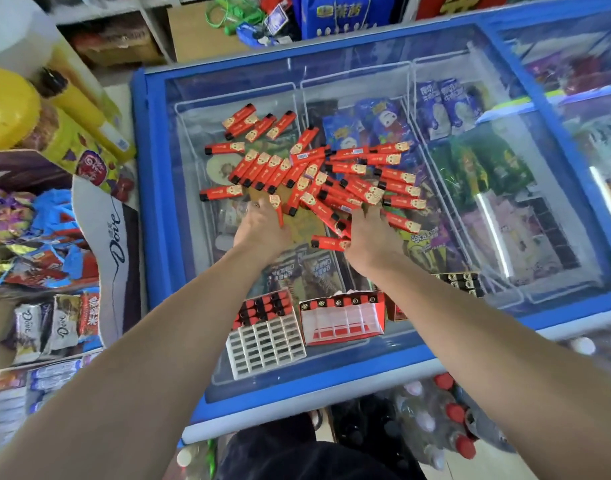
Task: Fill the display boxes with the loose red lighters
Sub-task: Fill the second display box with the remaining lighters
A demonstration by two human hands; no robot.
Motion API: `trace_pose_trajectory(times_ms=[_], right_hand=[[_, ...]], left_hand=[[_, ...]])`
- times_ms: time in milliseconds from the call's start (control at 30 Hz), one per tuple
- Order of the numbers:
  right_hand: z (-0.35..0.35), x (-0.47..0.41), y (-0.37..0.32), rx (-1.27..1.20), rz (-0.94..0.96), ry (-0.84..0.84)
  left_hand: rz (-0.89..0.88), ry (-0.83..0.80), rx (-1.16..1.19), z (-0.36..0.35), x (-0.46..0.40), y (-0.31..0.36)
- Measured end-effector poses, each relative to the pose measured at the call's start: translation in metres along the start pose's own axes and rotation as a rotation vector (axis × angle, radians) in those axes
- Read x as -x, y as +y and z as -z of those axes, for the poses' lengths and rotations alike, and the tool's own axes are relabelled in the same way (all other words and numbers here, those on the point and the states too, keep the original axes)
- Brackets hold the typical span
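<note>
Several loose red lighters [318, 174] lie scattered on the glass lid of a blue freezer [148, 188]. My left hand [262, 226] is at the near edge of the pile and pinches one red lighter [277, 207]. My right hand [370, 233] reaches into the pile's near side and grips red lighters [344, 227]; its fingers are partly hidden. Near the front edge stand a white grid tray [267, 341] with a few rows of lighters in it, a red display box [342, 318] with one row filled, and a further box [460, 282] behind my right arm.
Ice cream packs show under the glass. A Dove chocolate stand [113, 237] and snack bags crowd the left. Yellow bottles [85, 112] stand at the far left. Bottles with red caps [453, 414] sit on the floor below the freezer.
</note>
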State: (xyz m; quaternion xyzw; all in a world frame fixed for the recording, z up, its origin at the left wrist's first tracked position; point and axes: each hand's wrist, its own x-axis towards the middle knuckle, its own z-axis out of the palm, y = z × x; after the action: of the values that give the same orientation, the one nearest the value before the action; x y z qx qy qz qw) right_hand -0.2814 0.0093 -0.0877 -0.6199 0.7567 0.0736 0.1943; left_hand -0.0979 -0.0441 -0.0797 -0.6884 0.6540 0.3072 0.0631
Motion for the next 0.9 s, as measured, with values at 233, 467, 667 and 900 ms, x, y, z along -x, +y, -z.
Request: trace_pose_trajectory(times_ms=[233, 467, 667, 900], right_hand=[[0.002, -0.012, 0.010, -0.182, -0.063, -0.049], [0.002, -0.013, 0.013, -0.301, -0.094, -0.016], [0.003, -0.015, 0.017, -0.452, -0.153, 0.003], [0.004, -0.015, 0.023, -0.626, -0.206, -0.070]], left_hand=[[0.052, 0.015, -0.038, -0.005, -0.015, 0.005], [0.042, -0.024, -0.136, -0.008, -0.010, -0.007], [-0.069, 0.008, -0.084, -0.005, -0.001, -0.003], [-0.485, -0.113, -0.199, -0.021, 0.008, 0.022]])
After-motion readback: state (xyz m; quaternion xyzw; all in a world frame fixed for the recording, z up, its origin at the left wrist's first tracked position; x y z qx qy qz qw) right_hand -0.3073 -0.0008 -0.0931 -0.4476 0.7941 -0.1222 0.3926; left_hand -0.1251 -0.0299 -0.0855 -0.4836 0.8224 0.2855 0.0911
